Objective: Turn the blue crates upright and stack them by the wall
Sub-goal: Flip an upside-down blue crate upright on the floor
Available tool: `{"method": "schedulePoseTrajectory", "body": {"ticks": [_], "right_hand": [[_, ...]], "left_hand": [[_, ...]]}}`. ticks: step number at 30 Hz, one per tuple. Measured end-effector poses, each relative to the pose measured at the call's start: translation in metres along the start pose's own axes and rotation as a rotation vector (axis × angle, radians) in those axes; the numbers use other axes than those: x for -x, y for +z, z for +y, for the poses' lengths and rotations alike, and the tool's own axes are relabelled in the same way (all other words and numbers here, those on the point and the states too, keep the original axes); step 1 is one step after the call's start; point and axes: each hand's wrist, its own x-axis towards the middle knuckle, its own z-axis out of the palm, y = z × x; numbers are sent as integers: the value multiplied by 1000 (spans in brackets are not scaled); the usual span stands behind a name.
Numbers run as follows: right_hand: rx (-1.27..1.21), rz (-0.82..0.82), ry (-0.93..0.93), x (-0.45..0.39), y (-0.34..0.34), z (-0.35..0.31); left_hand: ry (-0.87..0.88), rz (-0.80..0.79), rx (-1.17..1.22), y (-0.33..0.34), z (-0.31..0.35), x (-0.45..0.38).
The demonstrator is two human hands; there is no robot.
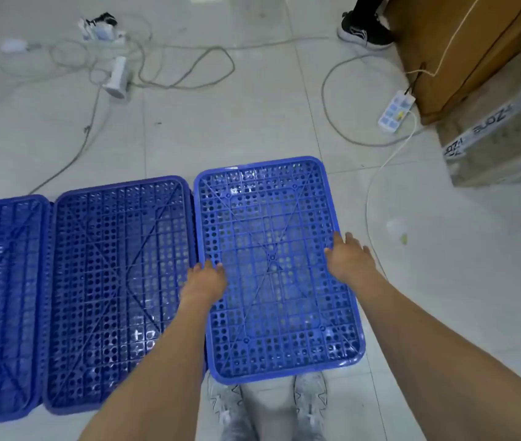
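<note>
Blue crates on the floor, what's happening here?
A person stands over three upside-down blue crates in a row on the tiled floor. The left hand and right hand are on the long sides of the right crate, apparently about to lift or flip it. The middle crate and left crate lie untouched, nothing stacked.

A single head-worn, wide-angle camera looks steeply down and forward from standing height over a pale tiled floor (252,122). The wearer's forearms reach in from the bottom edge and grey shoes (268,405) sit at the bottom centre, directly below the lens. The view runs forward to cables (189,68) and a cardboard box (501,144) near the upper right corner.
</note>
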Motion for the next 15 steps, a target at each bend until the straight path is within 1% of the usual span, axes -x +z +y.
{"method": "schedulePoseTrajectory", "body": {"ticks": [1,4,7,10,11,13,15], "right_hand": [[-15,-11,26,-8,8,1],[-102,-44,90,-38,35,7],[-246,-28,128,-62,63,10],[-366,10,198,-80,83,12],[-375,17,210,-82,88,11],[-349,43,245,-86,96,11],[-381,78,305,-92,99,12]], "left_hand": [[6,-9,-51,6,-1,-8],[-72,12,47,26,-8,-31],[-79,23,-3,49,-10,-49],[-99,128,103,68,-9,-57],[-95,150,136,70,-6,-55],[-88,137,150,76,-5,-58],[-96,150,152,82,-3,-64]]}}
